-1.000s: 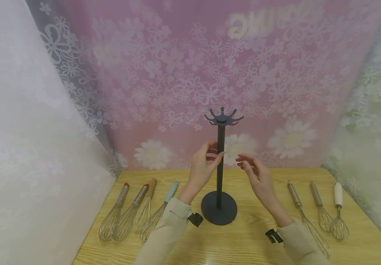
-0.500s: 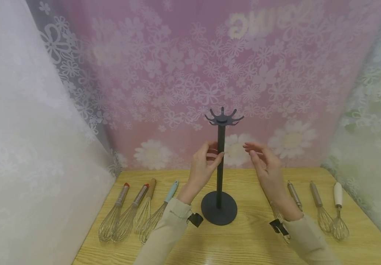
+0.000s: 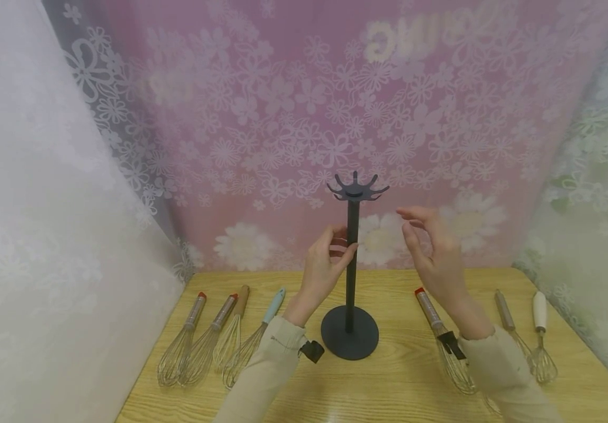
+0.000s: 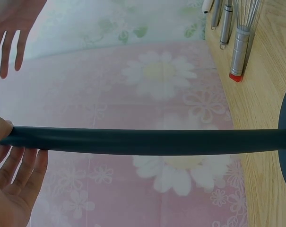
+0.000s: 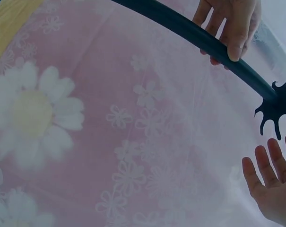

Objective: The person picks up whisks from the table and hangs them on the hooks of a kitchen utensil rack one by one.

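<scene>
A black utensil stand rises upright from the table, with a round base (image 3: 349, 346), a thin post (image 3: 352, 282) and a ring of upturned hooks (image 3: 355, 191) on top. Around the middle of the post, thumb in front and fingers behind, my left hand (image 3: 321, 267) grips it. My right hand (image 3: 439, 258) is in the air right of the post, fingers spread and lightly bent, touching nothing. From the right wrist view, that hand's fingertips (image 5: 274, 146) appear just below the hooks. Nothing hangs on the hooks.
On the table's left lie several whisks, among them a blue-handled whisk (image 3: 274, 305) and a red-tipped whisk (image 3: 195, 311). At right are another red-tipped whisk (image 3: 429, 308), a steel-handled whisk (image 3: 504, 311) and a white-handled whisk (image 3: 539, 311). My right sleeve partly covers this group. A flowered curtain (image 3: 282, 117) hangs behind.
My right hand has moved up and to the right, away from the post. The red-tipped whisk on the right has come into sight from under that arm. My left hand stays on the post.
</scene>
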`<control>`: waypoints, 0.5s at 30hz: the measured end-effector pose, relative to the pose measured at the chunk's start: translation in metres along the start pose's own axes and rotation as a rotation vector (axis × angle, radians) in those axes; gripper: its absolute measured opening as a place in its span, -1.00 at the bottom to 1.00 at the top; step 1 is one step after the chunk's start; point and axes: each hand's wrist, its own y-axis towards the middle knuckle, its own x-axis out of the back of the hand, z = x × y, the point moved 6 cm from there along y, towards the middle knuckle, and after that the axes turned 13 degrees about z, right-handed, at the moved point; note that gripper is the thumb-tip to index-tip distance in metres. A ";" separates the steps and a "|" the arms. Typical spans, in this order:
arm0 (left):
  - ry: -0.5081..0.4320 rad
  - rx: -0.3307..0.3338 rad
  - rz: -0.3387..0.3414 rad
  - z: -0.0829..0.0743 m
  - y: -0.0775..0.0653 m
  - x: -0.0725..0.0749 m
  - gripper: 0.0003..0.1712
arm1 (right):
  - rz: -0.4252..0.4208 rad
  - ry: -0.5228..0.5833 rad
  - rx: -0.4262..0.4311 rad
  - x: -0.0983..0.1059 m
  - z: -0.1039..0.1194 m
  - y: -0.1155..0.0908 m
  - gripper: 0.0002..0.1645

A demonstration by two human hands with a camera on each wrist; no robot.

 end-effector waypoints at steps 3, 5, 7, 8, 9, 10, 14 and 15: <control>-0.003 0.011 0.004 0.001 0.000 0.000 -0.63 | 0.006 -0.028 0.010 0.001 0.003 0.005 -0.63; 0.000 0.012 0.004 0.001 -0.001 0.000 -0.62 | 0.011 -0.044 0.017 0.001 0.005 0.008 -0.58; 0.003 0.008 0.003 0.001 -0.001 0.000 -0.63 | 0.013 -0.056 0.015 0.002 0.006 0.011 -0.55; 0.005 0.005 0.002 0.001 -0.001 0.000 -0.63 | 0.014 -0.061 0.013 0.002 0.007 0.013 -0.53; 0.007 0.002 0.002 0.001 -0.001 0.000 -0.63 | 0.013 -0.066 0.012 0.002 0.007 0.016 -0.51; 0.008 0.000 0.002 0.001 -0.001 0.000 -0.63 | 0.012 -0.072 0.010 0.003 0.008 0.018 -0.49; 0.003 -0.003 0.005 0.001 0.000 -0.001 -0.64 | 0.004 -0.093 0.026 0.005 0.011 0.027 -0.40; 0.000 -0.003 0.006 0.001 0.000 -0.001 -0.64 | 0.002 -0.097 0.033 0.005 0.012 0.029 -0.38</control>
